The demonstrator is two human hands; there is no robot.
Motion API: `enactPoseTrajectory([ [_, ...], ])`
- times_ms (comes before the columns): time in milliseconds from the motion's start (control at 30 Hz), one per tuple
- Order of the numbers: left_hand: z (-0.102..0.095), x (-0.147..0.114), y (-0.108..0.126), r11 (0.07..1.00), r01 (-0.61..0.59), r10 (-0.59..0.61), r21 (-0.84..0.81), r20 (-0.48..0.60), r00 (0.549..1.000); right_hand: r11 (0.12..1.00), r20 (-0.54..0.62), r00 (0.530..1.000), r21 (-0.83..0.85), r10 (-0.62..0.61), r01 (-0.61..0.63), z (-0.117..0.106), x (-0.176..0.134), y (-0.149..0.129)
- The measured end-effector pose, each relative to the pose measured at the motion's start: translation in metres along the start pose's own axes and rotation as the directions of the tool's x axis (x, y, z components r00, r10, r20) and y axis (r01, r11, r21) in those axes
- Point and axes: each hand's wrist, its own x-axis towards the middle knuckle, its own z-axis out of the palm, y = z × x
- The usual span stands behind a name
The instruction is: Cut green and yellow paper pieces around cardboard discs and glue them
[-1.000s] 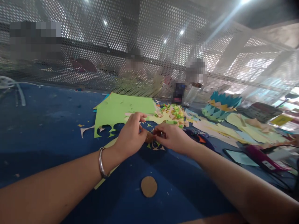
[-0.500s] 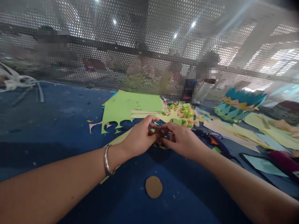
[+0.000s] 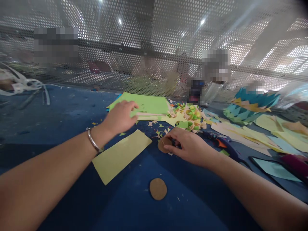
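Observation:
My right hand [image 3: 183, 143] pinches a round brown cardboard disc [image 3: 163, 146] by its edge, just above small paper scraps. My left hand [image 3: 122, 117] hovers over the near left part of a light green paper sheet [image 3: 146, 103], its fingers apart and nothing seen in them. Whether its fingertips touch the sheet I cannot tell. A silver bangle circles the left wrist. Below and between the hands lies a yellow paper strip [image 3: 122, 155], set at a slant. Nearer to me, a second cardboard disc [image 3: 158, 189] rests flat on the blue table [image 3: 134, 208].
Green and peach curled paper pieces [image 3: 191, 117] are heaped beyond my right hand. To the right lie a dark blue glue gun [image 3: 228, 149], loose paper strips [image 3: 243, 136] and a teal paper crown-like ring [image 3: 251, 106]. White ribbon [image 3: 31, 84] sits far left. A perforated metal screen [image 3: 134, 70] borders the back.
My hands have come apart: the left moved left and away onto the green sheet, while the right stays near its place with the disc now showing. The yellow strip is uncovered.

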Motion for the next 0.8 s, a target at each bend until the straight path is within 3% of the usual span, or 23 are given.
enactPoseTrajectory([
  [67, -0.008, 0.007, -0.031, 0.965, 0.181, -0.199, 0.189, 0.083, 0.976, 1.000, 0.010, 1.000, -0.013, -0.020, 0.020, -0.001, -0.001, 0.000],
  [100, -0.010, 0.009, -0.044, 0.928, 0.270, -0.313, 0.255, 0.147, 0.938, 0.999, 0.010, 1.000, -0.017, -0.027, 0.027, -0.001, -0.001, 0.000],
  [167, -0.010, 0.011, -0.062, 0.903, 0.318, -0.388, 0.289, 0.233, 0.892, 0.999, 0.006, 0.999, -0.020, -0.032, 0.032, -0.001, -0.001, 0.000],
  [333, 0.001, 0.012, -0.066, 0.899, 0.317, -0.399, 0.304, 0.265, 0.878, 0.999, 0.003, 0.999, -0.025, -0.038, 0.038, 0.000, -0.001, 0.000],
  [567, 0.003, 0.014, -0.075, 0.849, 0.393, -0.479, 0.354, 0.198, 0.855, 0.997, -0.013, 0.998, -0.049, -0.054, 0.053, 0.001, -0.001, 0.000],
  [800, 0.003, 0.021, -0.082, 0.859, 0.406, -0.492, 0.312, 0.282, 0.824, 0.997, -0.001, 0.999, -0.062, -0.055, 0.055, 0.001, -0.002, 0.000],
])
